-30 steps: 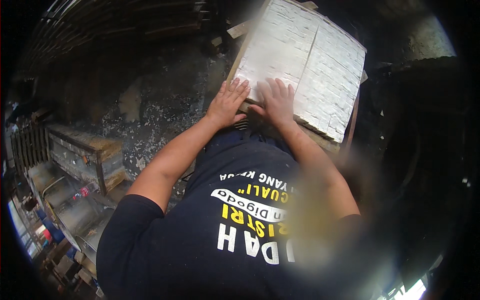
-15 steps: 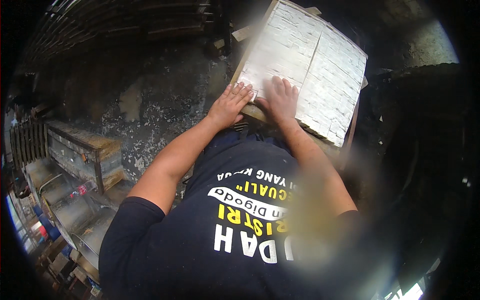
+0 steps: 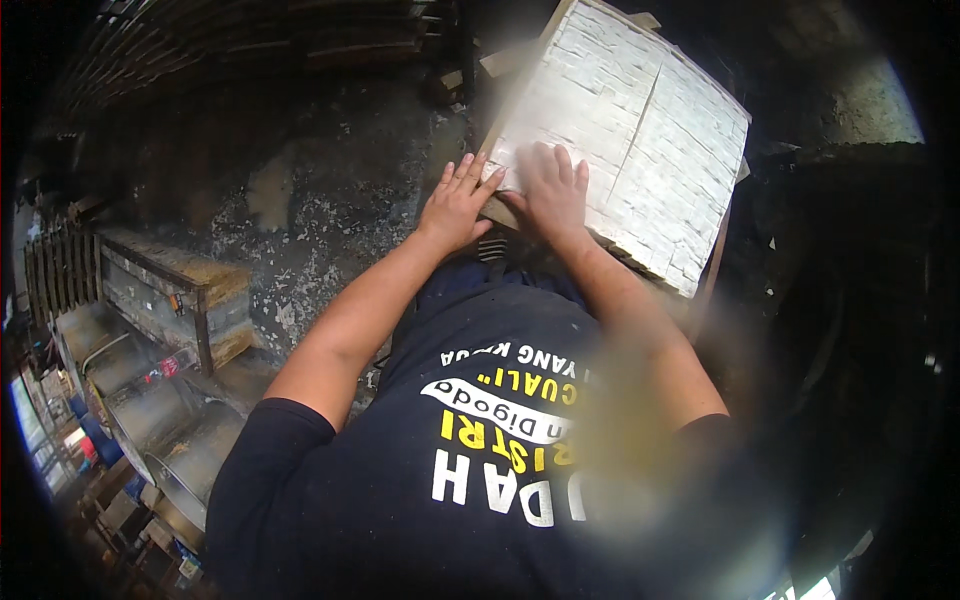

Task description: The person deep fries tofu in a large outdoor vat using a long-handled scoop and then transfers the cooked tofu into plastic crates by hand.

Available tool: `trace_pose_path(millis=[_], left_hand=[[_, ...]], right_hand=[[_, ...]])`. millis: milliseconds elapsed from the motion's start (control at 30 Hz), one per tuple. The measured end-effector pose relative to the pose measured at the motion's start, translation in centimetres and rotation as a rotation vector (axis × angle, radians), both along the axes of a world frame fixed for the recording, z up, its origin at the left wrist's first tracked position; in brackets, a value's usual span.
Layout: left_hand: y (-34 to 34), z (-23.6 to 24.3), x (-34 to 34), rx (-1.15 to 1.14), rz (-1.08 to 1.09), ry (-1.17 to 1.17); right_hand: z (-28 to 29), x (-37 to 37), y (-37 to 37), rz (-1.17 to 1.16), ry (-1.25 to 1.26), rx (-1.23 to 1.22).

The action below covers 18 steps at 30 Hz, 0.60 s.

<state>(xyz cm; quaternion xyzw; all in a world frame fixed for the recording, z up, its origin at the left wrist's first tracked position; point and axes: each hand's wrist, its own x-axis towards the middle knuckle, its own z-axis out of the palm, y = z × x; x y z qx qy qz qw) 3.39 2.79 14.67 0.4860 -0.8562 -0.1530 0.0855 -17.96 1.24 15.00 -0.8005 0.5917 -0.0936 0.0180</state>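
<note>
White panels (image 3: 600, 100) with a raised brick-like texture lie on a wooden board (image 3: 497, 212), whose edge shows at the near and left sides. A narrow seam runs between two of the panels. At the near left corner my left hand (image 3: 460, 205) rests with fingers stretched out, its fingertips on the panel edge. Beside it my right hand (image 3: 553, 195) lies flat on the white surface, fingers pointing away from me and thumb out to the left. A blurred smear on the lens softens part of that hand. Neither hand grips anything.
To the left stands a worn wooden bench or trough (image 3: 170, 270), with grey curved metal containers (image 3: 185, 440) below it. Dark slats (image 3: 270, 35) are stacked at the far left. The stained floor or wall surface (image 3: 330, 200) between is patchy. A blurred spot covers the lower right.
My right hand has slid slightly left and away from me over the panel. My left hand stays at the corner. The whole scene has shifted a little to the right in view.
</note>
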Motion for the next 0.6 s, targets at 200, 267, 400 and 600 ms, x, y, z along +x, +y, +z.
trace_pose_path(millis=[200, 267, 400, 600], left_hand=[[0.2, 0.2, 0.5, -0.013, -0.013, -0.045], [-0.5, 0.2, 0.3, -0.014, -0.066, -0.043], [0.2, -1.4, -0.3, -0.026, 0.103, 0.143], [-2.4, -1.9, 0.9, -0.121, 0.099, 0.340]], right_hand=[[-0.3, 0.0, -0.4, -0.017, 0.065, -0.007], [0.4, -0.7, -0.6, -0.024, 0.012, 0.042], [2.0, -2.6, 0.5, 0.064, -0.212, 0.043], [4.7, -8.9, 10.0, 0.070, -0.566, -0.031]])
